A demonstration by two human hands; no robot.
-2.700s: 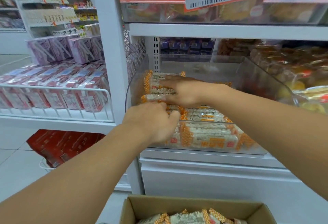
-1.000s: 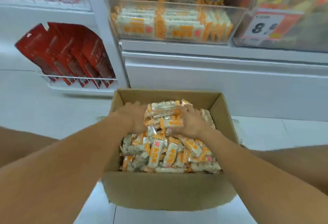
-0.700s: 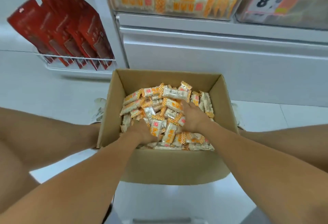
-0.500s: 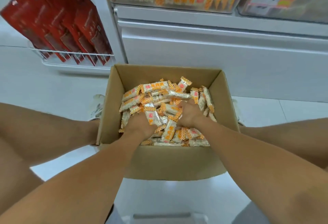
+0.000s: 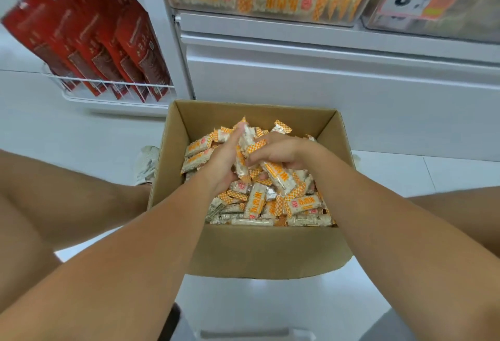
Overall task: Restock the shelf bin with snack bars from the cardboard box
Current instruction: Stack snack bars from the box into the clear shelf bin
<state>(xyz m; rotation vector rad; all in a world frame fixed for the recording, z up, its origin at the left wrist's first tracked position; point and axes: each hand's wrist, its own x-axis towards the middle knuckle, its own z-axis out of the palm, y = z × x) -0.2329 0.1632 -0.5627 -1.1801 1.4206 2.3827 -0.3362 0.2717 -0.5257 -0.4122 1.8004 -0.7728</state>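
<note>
Evidently mid-gather: left hand (image 5: 220, 163) and right hand (image 5: 280, 151) cupped together, each grip curled round white-and-orange wrapped snack bars (image 5: 244, 148) above the open brown cardboard box (image 5: 267, 251) at frame centre. Next, lifted as a bundle to the clear plastic shelf bin (image 5: 270, 17) at the top, without spilling.
</note>
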